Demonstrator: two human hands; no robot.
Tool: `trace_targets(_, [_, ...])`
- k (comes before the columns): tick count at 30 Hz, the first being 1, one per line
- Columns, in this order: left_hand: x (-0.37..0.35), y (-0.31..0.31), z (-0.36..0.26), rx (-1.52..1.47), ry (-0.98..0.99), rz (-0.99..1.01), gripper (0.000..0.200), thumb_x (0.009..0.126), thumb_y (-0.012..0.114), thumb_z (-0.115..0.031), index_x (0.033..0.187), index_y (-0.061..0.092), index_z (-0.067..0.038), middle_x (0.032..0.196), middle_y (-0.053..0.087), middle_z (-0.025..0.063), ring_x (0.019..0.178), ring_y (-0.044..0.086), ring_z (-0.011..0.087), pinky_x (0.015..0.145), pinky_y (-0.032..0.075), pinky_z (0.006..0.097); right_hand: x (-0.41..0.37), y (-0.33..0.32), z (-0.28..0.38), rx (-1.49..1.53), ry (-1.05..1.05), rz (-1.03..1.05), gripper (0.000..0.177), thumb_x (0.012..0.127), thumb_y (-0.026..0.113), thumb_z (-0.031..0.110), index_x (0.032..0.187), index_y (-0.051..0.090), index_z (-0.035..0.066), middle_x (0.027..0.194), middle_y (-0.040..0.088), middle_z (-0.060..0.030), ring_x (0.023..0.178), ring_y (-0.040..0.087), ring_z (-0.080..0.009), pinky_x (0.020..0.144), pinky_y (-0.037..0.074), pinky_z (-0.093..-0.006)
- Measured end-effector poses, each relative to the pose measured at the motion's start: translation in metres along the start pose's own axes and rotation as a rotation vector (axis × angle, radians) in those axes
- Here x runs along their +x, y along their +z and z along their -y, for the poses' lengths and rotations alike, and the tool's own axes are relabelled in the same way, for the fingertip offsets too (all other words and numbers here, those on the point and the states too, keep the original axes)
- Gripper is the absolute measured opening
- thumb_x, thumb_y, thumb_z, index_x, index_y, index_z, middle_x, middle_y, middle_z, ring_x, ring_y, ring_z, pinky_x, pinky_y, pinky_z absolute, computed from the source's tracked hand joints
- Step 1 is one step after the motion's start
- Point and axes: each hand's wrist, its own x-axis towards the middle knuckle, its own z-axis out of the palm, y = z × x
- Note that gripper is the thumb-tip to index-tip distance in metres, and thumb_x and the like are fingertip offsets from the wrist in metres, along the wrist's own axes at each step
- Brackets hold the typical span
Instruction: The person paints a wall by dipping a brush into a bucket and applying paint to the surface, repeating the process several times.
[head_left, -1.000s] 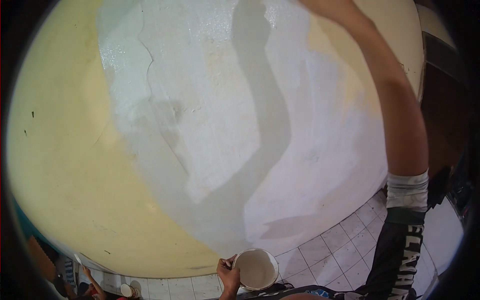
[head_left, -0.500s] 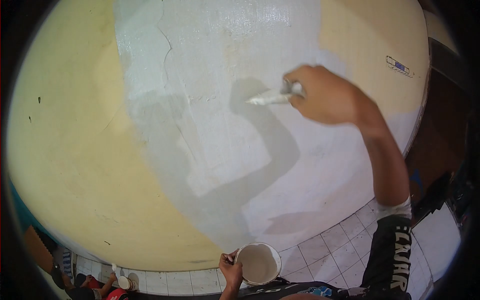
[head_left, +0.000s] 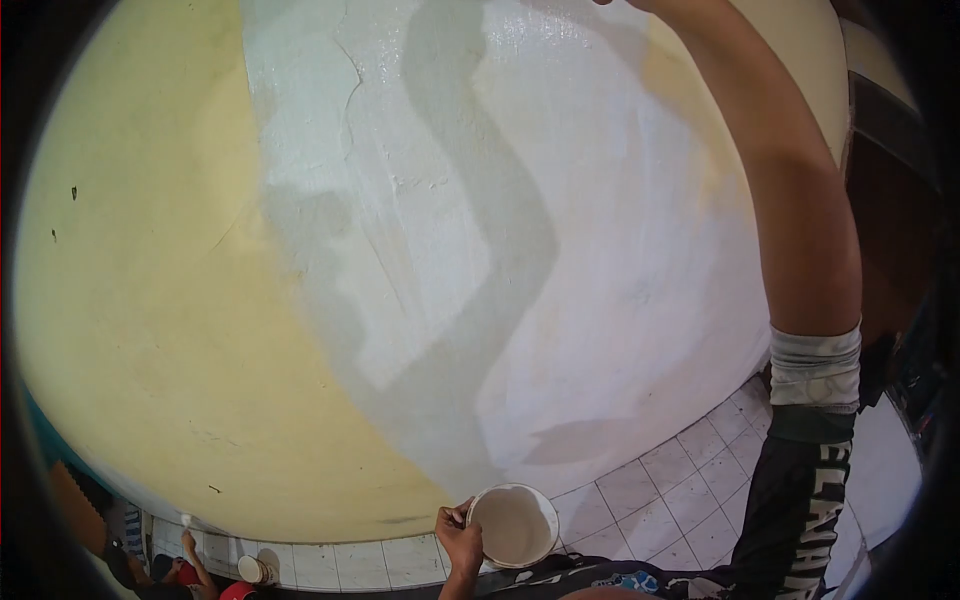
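My left hand (head_left: 460,538) grips the left rim of a white bucket (head_left: 556,526) at the bottom middle, in front of my body. Pale paint or its coating shows inside the bucket. My right arm reaches up along the right side, and only a small part of my right hand (head_left: 640,3) shows at the top edge. Its fingers are nearly all cut off, and no paintbrush is visible there. Before me stands a wall (head_left: 600,290) with a broad whitish painted band between yellow areas. A crack runs down the band, and my arm's shadow falls across it.
At the lower left a co-worker's hand (head_left: 189,543) holds up a white-tipped tool (head_left: 186,521) against the wall. Another bucket (head_left: 250,570) stands beside that person. White floor tiles (head_left: 650,530) run along the wall's base. A dark opening (head_left: 895,210) lies at the right.
My right hand has risen from the middle of the wall to the top edge, taking the paintbrush out of view. The left hand keeps its hold on the bucket. The co-worker's tool is higher.
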Motion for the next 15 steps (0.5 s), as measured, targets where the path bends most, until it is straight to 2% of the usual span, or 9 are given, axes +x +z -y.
trace_targets(2, [-0.002, -0.003, -0.005, -0.003, 0.041, 0.008, 0.036, 0.062, 0.045, 0.021, 0.084, 0.034, -0.006, 0.104, 0.066, 0.0296, 0.119, 0.062, 0.0370, 0.102, 0.045, 0.0411, -0.015, 0.006, 0.002, 0.192, -0.148, -0.151, 0.028, 0.092, 0.058, 0.008, 0.112, 0.065, -0.010, 0.095, 0.069, -0.0223, 0.080, 0.067, -0.0290, 0.070, 0.054, -0.0429])
trace_targets(3, [-0.003, -0.006, -0.006, 0.001, 0.040, 0.009, 0.036, 0.062, 0.045, 0.021, 0.084, 0.034, -0.006, 0.104, 0.066, 0.0296, 0.119, 0.062, 0.0370, 0.102, 0.045, 0.0411, -0.006, 0.012, -0.001, 0.193, -0.144, -0.150, 0.028, 0.092, 0.058, 0.008, 0.112, 0.065, -0.010, 0.095, 0.069, -0.0223, 0.080, 0.067, -0.0290, 0.070, 0.054, -0.0429])
trace_targets(5, [-0.003, -0.012, -0.007, 0.032, 0.033, -0.016, 0.037, 0.061, 0.045, 0.021, 0.084, 0.034, -0.006, 0.104, 0.066, 0.0290, 0.119, 0.062, 0.0375, 0.102, 0.045, 0.0416, 0.020, 0.036, -0.013, 0.147, -0.027, 0.287, 0.030, 0.094, 0.059, 0.012, 0.119, 0.064, -0.005, 0.105, 0.068, -0.0210, 0.090, 0.067, -0.0285, 0.078, 0.054, -0.0434])
trace_targets(7, [-0.005, -0.019, -0.002, 0.022, 0.026, -0.026, 0.037, 0.061, 0.045, 0.021, 0.084, 0.034, -0.006, 0.104, 0.066, 0.0293, 0.119, 0.062, 0.0374, 0.103, 0.045, 0.0417, -0.004, 0.125, -0.046, 0.101, -0.431, -0.311, 0.020, 0.087, 0.056, 0.008, 0.100, 0.065, -0.004, 0.083, 0.067, -0.0284, 0.079, 0.067, -0.0443, 0.074, 0.053, -0.0495])
trace_targets(8, [-0.004, -0.020, -0.001, 0.010, 0.022, -0.037, 0.037, 0.061, 0.045, 0.021, 0.085, 0.034, -0.006, 0.104, 0.066, 0.0297, 0.118, 0.062, 0.0372, 0.103, 0.045, 0.0419, -0.027, 0.126, -0.041, 0.116, -0.324, -0.169, 0.016, 0.087, 0.054, 0.005, 0.096, 0.062, -0.006, 0.087, 0.065, -0.0321, 0.086, 0.065, -0.0478, 0.077, 0.052, -0.0526])
trace_targets(11, [-0.009, -0.014, -0.011, -0.024, 0.045, -0.046, 0.038, 0.060, 0.044, 0.021, 0.085, 0.034, -0.006, 0.106, 0.065, 0.0309, 0.117, 0.062, 0.0373, 0.103, 0.045, 0.0418, -0.086, 0.128, -0.041, 0.144, -0.213, 0.141, 0.013, 0.088, 0.054, 0.005, 0.092, 0.060, -0.006, 0.086, 0.065, -0.0304, 0.083, 0.065, -0.0479, 0.074, 0.053, -0.0486])
trace_targets(12, [-0.010, -0.016, -0.010, -0.021, 0.045, -0.036, 0.038, 0.060, 0.044, 0.021, 0.085, 0.034, -0.006, 0.106, 0.065, 0.0309, 0.117, 0.062, 0.0373, 0.103, 0.045, 0.0418, -0.100, 0.124, -0.043, 0.139, -0.205, 0.137, 0.013, 0.088, 0.054, 0.005, 0.092, 0.060, -0.006, 0.086, 0.065, -0.0304, 0.083, 0.065, -0.0479, 0.074, 0.053, -0.0486])
trace_targets(14, [-0.009, -0.019, -0.006, -0.028, 0.056, -0.012, 0.038, 0.060, 0.045, 0.021, 0.084, 0.033, -0.006, 0.107, 0.065, 0.0320, 0.115, 0.063, 0.0365, 0.102, 0.045, 0.0414, -0.119, 0.112, -0.053, 0.203, -0.103, 0.462, 0.016, 0.088, 0.058, 0.007, 0.097, 0.062, -0.005, 0.086, 0.066, -0.0292, 0.083, 0.066, -0.0449, 0.076, 0.053, -0.0457])
trace_targets(15, [-0.008, -0.018, -0.010, -0.028, 0.061, 0.002, 0.038, 0.060, 0.045, 0.021, 0.084, 0.033, -0.006, 0.107, 0.065, 0.0320, 0.115, 0.063, 0.0365, 0.102, 0.045, 0.0414, -0.121, 0.108, -0.064, 0.198, -0.094, 0.452, 0.016, 0.088, 0.058, 0.007, 0.097, 0.062, -0.005, 0.086, 0.066, -0.0292, 0.083, 0.066, -0.0449, 0.076, 0.053, -0.0457])
